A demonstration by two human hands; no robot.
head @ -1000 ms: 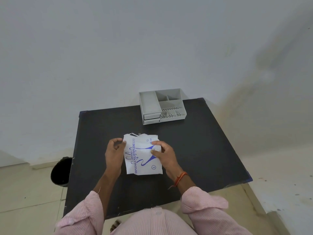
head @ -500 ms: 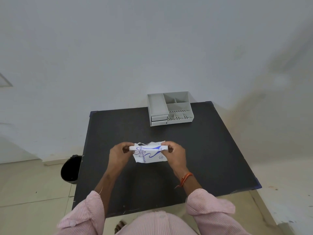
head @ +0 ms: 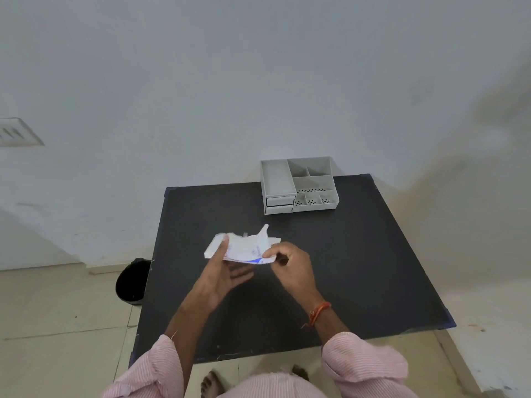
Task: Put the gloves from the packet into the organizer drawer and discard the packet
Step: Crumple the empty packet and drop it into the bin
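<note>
Setting: pale wall and tiled floor around a dark bench (head: 359,254), seen from above.
Landmark: grey organizer (head: 298,185) at the far edge of the bench, against the wall.
Packet: white packet (head: 244,248) with blue print, held above the bench nearer the person than the organizer and slightly to its left; its top edge looks torn.
Left hand (head: 221,277): grip grasping the packet's left side, thumb on top, fingers spread beneath.
Right hand (head: 290,268): grip pinching the packet's right edge.
Gloves: none visible outside the packet; presumably inside.
Organizer contents: open top compartments appear empty; the two small drawers (head: 280,205) at its front left look closed.
Bin: black bin (head: 132,280) on the floor, left of the bench and well apart from the organizer; contents cannot be told.
Progress: early; packet seems opened, gloves not yet out, drawer unopened, packet not discarded.
</note>
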